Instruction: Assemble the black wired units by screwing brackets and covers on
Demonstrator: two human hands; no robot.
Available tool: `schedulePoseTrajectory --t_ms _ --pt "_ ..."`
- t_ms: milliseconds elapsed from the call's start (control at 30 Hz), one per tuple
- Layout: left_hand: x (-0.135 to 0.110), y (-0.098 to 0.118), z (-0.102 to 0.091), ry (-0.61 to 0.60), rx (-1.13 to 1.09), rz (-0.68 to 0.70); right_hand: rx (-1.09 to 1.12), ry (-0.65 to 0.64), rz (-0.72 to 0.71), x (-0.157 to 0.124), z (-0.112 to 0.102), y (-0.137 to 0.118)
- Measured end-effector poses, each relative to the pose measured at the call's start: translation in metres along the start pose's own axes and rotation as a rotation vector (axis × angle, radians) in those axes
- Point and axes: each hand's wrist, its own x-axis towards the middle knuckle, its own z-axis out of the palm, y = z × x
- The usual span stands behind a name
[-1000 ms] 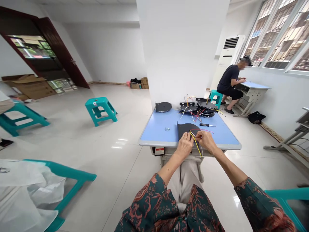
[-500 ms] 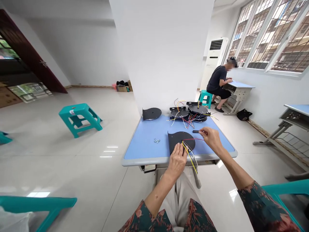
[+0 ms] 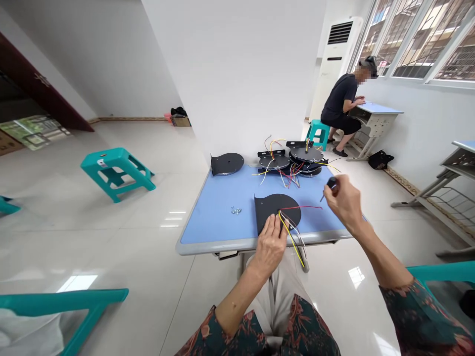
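Observation:
My left hand [image 3: 272, 242] lies on the near part of a black metal plate [image 3: 272, 202], its fingers stretched out over the surface. The plate has a rounded right side and a raised left edge. Red, white, yellow and dark wires [image 3: 293, 242] come out near its middle; the red one runs right, and others hang over the table's front edge. My right hand [image 3: 345, 200] is closed on a small screwdriver [image 3: 331, 183] with a black handle, held above the table to the right of the plate. Its thin shaft points down and left, apart from the plate.
Small silvery screws [image 3: 236, 210] lie left of the plate on the blue table [image 3: 208, 222]. Behind stand another black plate [image 3: 227, 163] and several stacked wired discs [image 3: 293, 160]. Green stools [image 3: 117, 170] stand around. A person [image 3: 343, 99] sits at a desk, far right.
My right hand has lifted the screwdriver off the table area and moved right, turning its shaft downward. My left hand stays on the plate. The view has shifted slightly.

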Motion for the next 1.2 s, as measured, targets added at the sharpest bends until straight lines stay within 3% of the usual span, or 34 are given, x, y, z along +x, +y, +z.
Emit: schedulePoseTrajectory --t_ms 67,100,167,267,500,767,1200 --pt "0.0 0.0 -0.001 0.007 0.0 0.001 0.322 0.23 0.045 -0.015 -0.02 -0.007" --pt "0.001 0.0 -0.002 0.008 0.002 0.001 0.46 0.274 0.055 -0.023 -0.028 -0.013" --pt "0.001 0.0 -0.004 0.007 0.012 0.005 0.679 0.297 0.062 -0.039 -0.037 -0.027" --pt "0.003 0.0 -0.006 0.009 0.029 0.013 0.851 0.213 0.037 -0.058 -0.033 -0.045" --pt "0.003 -0.001 -0.007 0.021 0.021 0.016 0.751 0.139 -0.025 -0.071 -0.004 -0.051" --pt "0.0 -0.001 -0.003 0.009 -0.028 0.006 0.639 0.146 -0.115 -0.07 -0.004 -0.055" --pt "0.0 -0.001 -0.005 -0.026 -0.015 0.003 0.634 0.135 -0.064 -0.071 0.001 -0.051"
